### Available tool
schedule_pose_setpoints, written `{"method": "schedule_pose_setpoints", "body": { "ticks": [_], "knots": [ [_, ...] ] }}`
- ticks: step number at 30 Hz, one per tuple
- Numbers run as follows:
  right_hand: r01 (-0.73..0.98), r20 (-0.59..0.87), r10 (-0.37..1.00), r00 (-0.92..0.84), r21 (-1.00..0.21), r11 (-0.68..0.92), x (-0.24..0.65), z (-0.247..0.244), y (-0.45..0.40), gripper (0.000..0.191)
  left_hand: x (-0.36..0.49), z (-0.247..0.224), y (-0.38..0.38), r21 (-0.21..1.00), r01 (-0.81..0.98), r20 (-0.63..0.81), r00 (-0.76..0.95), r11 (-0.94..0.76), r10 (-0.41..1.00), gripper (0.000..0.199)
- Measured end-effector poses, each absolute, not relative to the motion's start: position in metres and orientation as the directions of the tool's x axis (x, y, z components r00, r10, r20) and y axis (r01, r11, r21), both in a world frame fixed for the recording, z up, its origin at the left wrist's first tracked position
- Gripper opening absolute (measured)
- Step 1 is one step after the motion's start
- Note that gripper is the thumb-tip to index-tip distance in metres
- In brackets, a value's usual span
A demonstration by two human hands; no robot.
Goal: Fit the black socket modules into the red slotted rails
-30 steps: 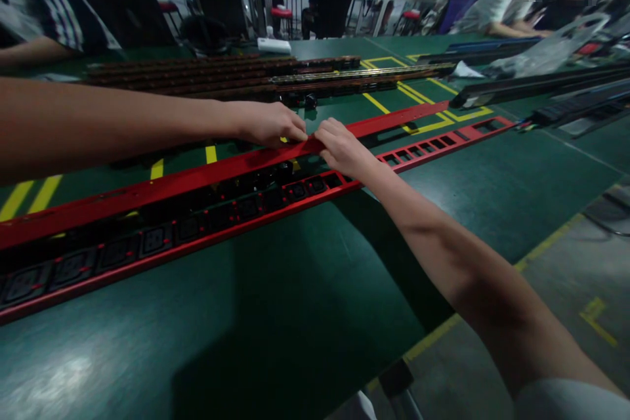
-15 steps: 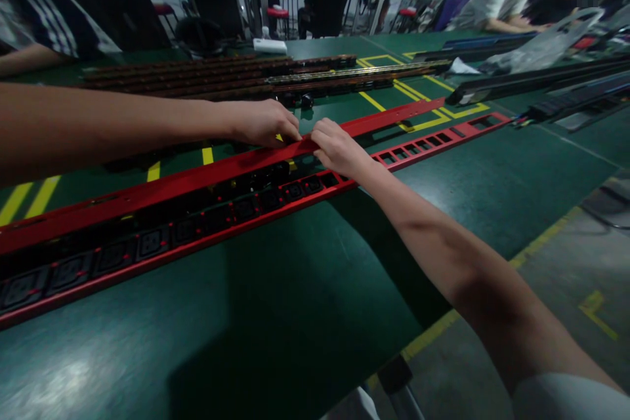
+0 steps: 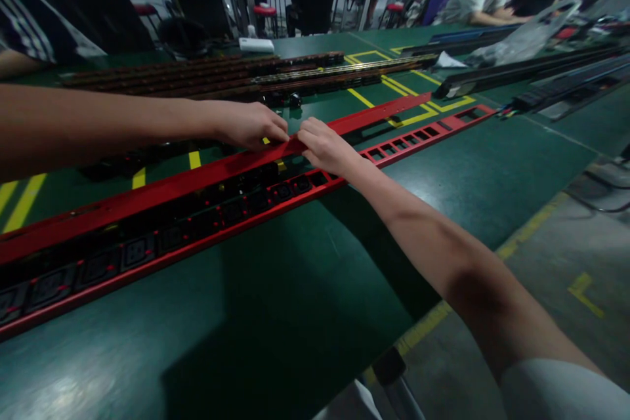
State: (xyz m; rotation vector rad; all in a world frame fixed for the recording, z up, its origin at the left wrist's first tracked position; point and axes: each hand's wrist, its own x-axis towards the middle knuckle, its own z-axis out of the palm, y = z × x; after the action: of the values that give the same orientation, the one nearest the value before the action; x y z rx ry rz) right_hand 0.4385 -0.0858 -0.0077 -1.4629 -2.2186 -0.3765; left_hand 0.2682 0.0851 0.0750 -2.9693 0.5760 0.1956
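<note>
The red bar [image 3: 162,187] runs lengthwise over the green table [image 3: 275,302], alongside the red frame [image 3: 455,122] and its black sockets [image 3: 282,191]. The right hand [image 3: 322,146] grasps the bar's upper edge. The left hand [image 3: 258,127], just beside it, places bent fingers at that edge; whether it grips cannot be determined. Dark strips [image 3: 211,75] lie behind.

Red rails [image 3: 359,119], green tabletop [image 3: 147,315], yellow lines [image 3: 27,202], white-striped dark sleeve [image 3: 42,33]
</note>
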Motion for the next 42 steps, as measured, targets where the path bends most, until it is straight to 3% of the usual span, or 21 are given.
{"method": "schedule_pose_setpoints", "body": {
  "ticks": [7, 18, 21, 28, 35, 42],
  "knots": [
    [0.916, 0.526, 0.777, -0.346, 0.009, 0.402, 0.437, -0.009, -0.085, 0.02, 0.27, 0.078, 0.085, -0.113, -0.407, -0.201, 0.903, -0.906, -0.38, 0.035],
    [0.91, 0.518, 0.78, -0.35, -0.01, 0.414, 0.439, -0.01, -0.085, 0.025, 0.265, 0.064, 0.096, -0.058, -0.381, -0.087, 0.923, -0.923, -0.376, 0.041],
    [0.913, 0.516, 0.789, -0.333, -0.031, 0.406, 0.441, -0.01, -0.085, 0.028, 0.266, 0.063, 0.094, 0.007, -0.362, -0.016, 0.932, -0.932, -0.362, 0.043],
    [0.941, 0.503, 0.822, -0.267, -0.049, 0.335, 0.443, -0.009, -0.084, 0.028, 0.273, 0.061, 0.095, 0.339, -0.284, 0.077, 0.959, -0.897, -0.274, 0.041],
    [0.929, 0.499, 0.813, -0.3, -0.043, 0.368, 0.441, -0.01, -0.085, 0.027, 0.273, 0.054, 0.098, 0.422, -0.275, 0.134, 0.961, -0.864, -0.24, 0.046],
    [0.909, 0.465, 0.817, -0.341, -0.057, 0.413, 0.44, -0.009, -0.086, 0.03, 0.268, 0.055, 0.094, 0.429, -0.184, 0.047, 0.982, -0.885, -0.181, 0.041]
  ]
}}
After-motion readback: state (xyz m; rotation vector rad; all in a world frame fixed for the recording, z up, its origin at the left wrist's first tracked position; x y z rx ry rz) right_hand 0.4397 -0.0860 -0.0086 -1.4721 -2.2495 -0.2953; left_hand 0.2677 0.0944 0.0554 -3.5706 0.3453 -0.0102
